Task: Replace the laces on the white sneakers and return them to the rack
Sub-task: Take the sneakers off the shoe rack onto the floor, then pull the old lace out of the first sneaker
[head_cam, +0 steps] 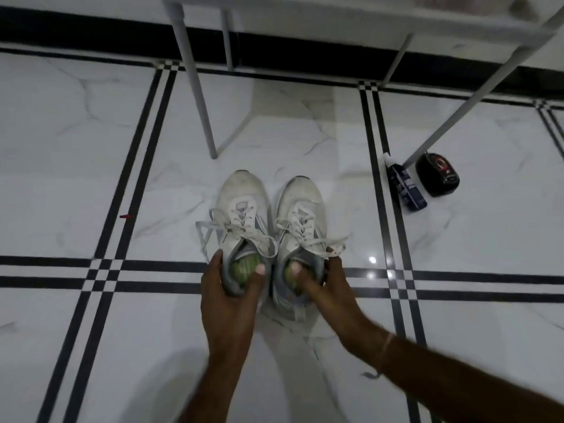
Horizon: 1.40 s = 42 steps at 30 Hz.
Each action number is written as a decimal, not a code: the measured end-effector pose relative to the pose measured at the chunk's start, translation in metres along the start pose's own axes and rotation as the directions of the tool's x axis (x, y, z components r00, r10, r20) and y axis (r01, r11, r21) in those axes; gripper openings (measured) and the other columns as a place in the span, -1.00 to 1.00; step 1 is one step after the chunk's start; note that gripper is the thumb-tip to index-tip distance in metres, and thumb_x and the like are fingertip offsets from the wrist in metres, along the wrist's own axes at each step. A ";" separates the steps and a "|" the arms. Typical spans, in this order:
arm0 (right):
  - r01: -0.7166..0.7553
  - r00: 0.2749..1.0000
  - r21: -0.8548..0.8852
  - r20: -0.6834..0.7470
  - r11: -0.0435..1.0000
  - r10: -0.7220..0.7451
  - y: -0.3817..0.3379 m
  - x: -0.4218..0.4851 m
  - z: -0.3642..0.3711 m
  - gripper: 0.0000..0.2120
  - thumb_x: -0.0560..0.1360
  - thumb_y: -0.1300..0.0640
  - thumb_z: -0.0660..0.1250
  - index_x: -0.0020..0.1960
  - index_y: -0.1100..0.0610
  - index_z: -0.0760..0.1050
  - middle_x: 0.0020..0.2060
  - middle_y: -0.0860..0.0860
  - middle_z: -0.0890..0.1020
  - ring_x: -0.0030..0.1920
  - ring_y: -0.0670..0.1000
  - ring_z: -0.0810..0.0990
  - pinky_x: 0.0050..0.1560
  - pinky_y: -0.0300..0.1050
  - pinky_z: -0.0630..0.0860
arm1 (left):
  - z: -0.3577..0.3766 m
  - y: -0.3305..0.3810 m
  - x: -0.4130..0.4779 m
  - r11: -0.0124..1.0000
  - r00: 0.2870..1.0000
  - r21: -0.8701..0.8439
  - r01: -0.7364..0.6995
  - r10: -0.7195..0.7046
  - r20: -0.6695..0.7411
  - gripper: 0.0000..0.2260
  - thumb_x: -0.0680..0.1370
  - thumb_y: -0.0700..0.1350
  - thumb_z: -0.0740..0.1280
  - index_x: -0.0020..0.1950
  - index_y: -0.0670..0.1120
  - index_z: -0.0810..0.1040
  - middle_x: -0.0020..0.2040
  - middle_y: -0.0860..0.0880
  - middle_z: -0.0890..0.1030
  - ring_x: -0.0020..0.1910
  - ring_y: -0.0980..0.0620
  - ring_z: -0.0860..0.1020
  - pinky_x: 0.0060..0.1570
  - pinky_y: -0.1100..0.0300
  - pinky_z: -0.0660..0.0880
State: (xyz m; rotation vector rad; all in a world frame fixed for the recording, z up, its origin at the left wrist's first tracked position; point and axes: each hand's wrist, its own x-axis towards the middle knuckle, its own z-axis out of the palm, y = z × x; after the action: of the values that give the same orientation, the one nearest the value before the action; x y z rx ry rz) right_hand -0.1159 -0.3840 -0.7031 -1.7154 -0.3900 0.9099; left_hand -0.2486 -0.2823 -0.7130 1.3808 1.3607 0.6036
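Observation:
Two white sneakers stand side by side on the marble floor, toes pointing away from me. My left hand [227, 296] grips the heel of the left sneaker [242, 206], thumb inside over the green insole. In the same way my right hand [317, 285] grips the heel of the right sneaker [300, 209], thumb in the opening and fingers around the outer side. Both shoes carry white laces [213, 230] that lie loose and untied, trailing off to the sides. The white rack [351, 22] stands just beyond the shoes, only its lowest shelf and legs visible.
A dark blue bottle [406, 186] lies on the floor to the right, next to a black oval container [437, 174] by a rack leg [476, 96]. Another rack leg [198, 87] stands just past the left shoe's toe. A small red scrap [125, 216] lies at left.

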 end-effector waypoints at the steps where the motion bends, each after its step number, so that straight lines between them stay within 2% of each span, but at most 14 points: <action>1: 0.049 0.999 -0.048 0.004 0.998 -0.049 -0.001 -0.004 0.004 -0.27 0.39 -0.08 0.59 0.45 -0.18 0.31 0.31 -0.23 0.56 0.30 -0.23 0.54 0.34 -0.17 0.51 | 0.001 0.000 -0.006 1.000 1.000 -0.010 -0.019 0.019 -0.004 -0.22 0.38 0.21 0.49 0.56 0.05 0.34 0.46 0.15 0.41 0.41 0.17 0.38 0.39 0.17 0.35; 5: 0.121 0.987 -0.232 -0.071 0.965 -0.141 0.011 -0.013 0.015 -0.08 0.26 -0.25 0.64 0.48 -0.16 0.27 0.35 -0.14 0.51 0.36 -0.11 0.50 0.35 -0.02 0.51 | -0.002 0.003 -0.015 0.998 0.998 0.030 -0.055 0.054 0.030 -0.23 0.41 0.17 0.53 0.56 0.10 0.32 0.40 0.21 0.44 0.34 0.26 0.40 0.20 0.51 0.28; 8: 0.076 0.978 -0.364 -0.154 0.928 -0.140 0.015 -0.017 0.015 -0.15 0.35 -0.24 0.47 0.54 -0.13 0.19 0.38 -0.07 0.48 0.34 -0.04 0.50 0.29 0.01 0.55 | -0.018 0.003 -0.008 0.986 0.995 0.159 -0.060 0.046 0.089 -0.23 0.41 0.22 0.52 0.55 0.03 0.35 0.43 0.08 0.51 0.39 0.07 0.47 0.35 0.23 0.39; 10: 0.075 0.965 -0.434 -0.195 0.898 -0.175 0.016 -0.019 0.005 -0.21 0.45 -0.12 0.44 0.57 -0.05 0.17 0.39 0.00 0.45 0.32 0.01 0.50 0.22 -0.10 0.54 | -0.024 0.001 -0.002 0.976 0.993 0.205 -0.074 0.054 0.103 -0.23 0.42 0.23 0.51 0.55 -0.01 0.37 0.42 0.03 0.54 0.38 0.01 0.49 0.38 0.08 0.43; 13: 0.064 0.948 -0.502 -0.240 0.863 -0.210 0.024 -0.014 -0.018 -0.30 0.56 0.03 0.41 0.59 0.08 0.17 0.42 0.09 0.42 0.35 0.07 0.47 0.23 -0.18 0.46 | -0.020 -0.005 -0.009 0.978 0.995 0.190 -0.082 0.070 0.069 -0.23 0.44 0.20 0.51 0.56 -0.03 0.34 0.45 -0.02 0.51 0.40 -0.03 0.48 0.41 0.05 0.41; 19: -0.021 0.936 -0.569 -0.299 0.822 -0.184 0.033 -0.029 -0.038 -0.21 0.58 -0.13 0.34 0.64 0.12 0.05 0.54 0.14 0.31 0.49 0.17 0.38 0.40 0.07 0.44 | -0.018 -0.013 -0.038 0.983 0.996 0.170 -0.066 0.054 0.075 -0.20 0.42 0.26 0.49 0.56 0.01 0.33 0.44 0.01 0.50 0.40 -0.05 0.48 0.40 -0.05 0.43; 21: 0.029 0.876 -0.703 -0.324 0.710 -0.357 0.027 -0.034 -0.036 -0.14 0.55 -0.21 0.35 0.63 0.14 0.04 0.57 0.19 0.23 0.54 0.21 0.28 0.47 0.16 0.36 | -0.017 -0.016 -0.039 0.984 0.995 0.169 -0.062 0.048 0.082 -0.20 0.40 0.28 0.50 0.55 0.03 0.34 0.44 0.05 0.49 0.40 -0.01 0.48 0.40 -0.06 0.44; 24: 0.358 0.741 -0.779 -0.098 0.514 -0.665 0.015 -0.039 -0.022 -0.27 0.57 -0.08 0.40 0.59 0.14 0.19 0.53 0.16 0.28 0.53 0.11 0.27 0.48 0.01 0.29 | -0.017 -0.019 -0.034 0.993 0.996 0.104 -0.048 0.039 0.081 -0.30 0.40 0.25 0.52 0.47 0.05 0.42 0.36 0.08 0.54 0.33 0.04 0.51 0.35 -0.01 0.48; 26: 0.488 0.821 -0.622 0.090 0.612 -0.564 0.008 -0.043 0.001 -0.41 0.61 -0.02 0.38 0.56 0.05 0.26 0.41 0.02 0.43 0.38 -0.08 0.44 0.33 -0.18 0.48 | -0.019 -0.014 -0.030 0.997 0.998 0.075 -0.027 0.023 0.053 -0.48 0.49 0.20 0.45 0.39 0.06 0.50 0.27 0.07 0.59 0.25 0.03 0.56 0.24 0.06 0.53; 28: 0.413 0.910 -0.461 0.182 0.786 -0.372 0.005 -0.033 0.021 -0.53 0.60 -0.03 0.39 0.46 -0.09 0.34 0.26 -0.10 0.56 0.20 -0.13 0.60 0.13 -0.24 0.61 | -0.024 -0.005 -0.022 0.998 0.999 0.060 0.004 -0.006 0.036 -0.59 0.56 0.21 0.36 0.35 0.07 0.53 0.17 0.08 0.63 0.13 0.05 0.61 0.12 0.12 0.55; 30: 0.323 0.945 -0.371 0.181 0.870 -0.274 0.005 -0.014 0.031 -0.60 0.56 -0.11 0.40 0.35 -0.13 0.42 0.21 -0.12 0.62 0.22 -0.05 0.64 0.15 -0.13 0.63 | -0.029 -0.001 -0.009 0.994 0.999 0.105 -0.023 0.019 0.044 -0.63 0.58 0.21 0.32 0.30 0.08 0.57 0.10 0.09 0.68 0.00 0.10 0.65 0.04 0.13 0.59; 34: 0.302 0.952 -0.379 0.158 0.875 -0.260 0.025 -0.002 0.042 -0.40 0.45 -0.30 0.35 0.40 -0.05 0.45 0.24 -0.06 0.63 0.20 -0.05 0.64 0.15 0.03 0.64 | -0.037 -0.012 -0.001 0.974 0.996 0.210 -0.091 0.087 0.030 -0.79 0.61 0.05 0.37 0.18 0.01 0.64 0.01 0.09 0.70 0.00 0.09 0.67 0.04 0.09 0.61; 39: 0.322 0.941 -0.324 0.007 0.890 -0.338 0.028 -0.013 0.044 -0.65 0.48 -0.30 0.35 0.11 -0.10 0.63 0.06 -0.16 0.59 0.06 -0.14 0.61 0.02 -0.10 0.63 | -0.047 -0.023 -0.017 0.995 0.997 0.061 -0.082 0.081 0.014 -0.88 0.59 -0.01 0.41 0.11 0.07 0.67 0.02 0.14 0.69 0.03 0.16 0.63 0.02 0.17 0.60; 42: 0.361 0.932 -0.288 0.143 0.887 -0.333 0.010 0.007 0.049 -0.88 0.54 -0.08 0.45 0.02 -0.07 0.66 -0.04 -0.13 0.65 0.00 -0.14 0.62 0.02 -0.16 0.58 | -0.040 -0.013 -0.003 1.000 0.999 -0.002 -0.015 0.015 0.044 -0.92 0.58 -0.01 0.43 0.04 0.06 0.69 -0.06 0.11 0.72 -0.02 0.14 0.66 0.03 0.16 0.60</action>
State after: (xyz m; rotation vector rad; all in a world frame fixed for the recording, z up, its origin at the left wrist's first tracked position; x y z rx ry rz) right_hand -0.1494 -0.3504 -0.7193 -1.8096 -0.9126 0.6863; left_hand -0.2898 -0.2747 -0.7114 1.3960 1.3162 0.5809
